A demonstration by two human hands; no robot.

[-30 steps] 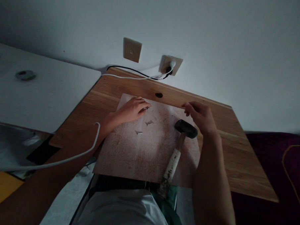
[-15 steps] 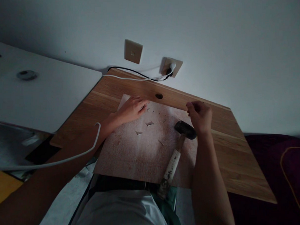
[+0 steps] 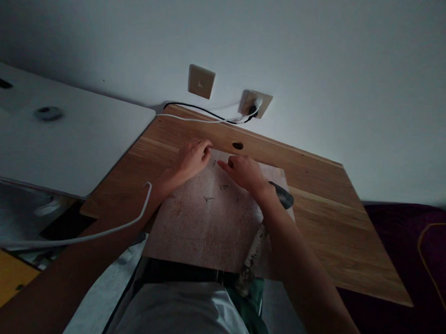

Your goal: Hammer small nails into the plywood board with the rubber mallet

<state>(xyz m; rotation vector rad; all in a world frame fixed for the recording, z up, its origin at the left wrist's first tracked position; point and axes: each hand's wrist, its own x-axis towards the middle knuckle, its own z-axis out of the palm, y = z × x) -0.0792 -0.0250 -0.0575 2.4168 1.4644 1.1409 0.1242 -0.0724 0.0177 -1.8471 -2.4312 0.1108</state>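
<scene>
The right forearm [image 3: 279, 223] crosses over the hammer [image 3: 281, 195], so only part of the dark head and a stretch of the pale handle show. The right hand [image 3: 245, 172] covers part of the board [image 3: 205, 230]. The nails [image 3: 208, 199] on the board are too small and dim to count or tell how they lie. Whether the fingertips of the left hand [image 3: 190, 161] pinch anything cannot be told. The white cable [image 3: 94, 236] runs off the left edge. Both arms are cut off by the bottom edge.
</scene>
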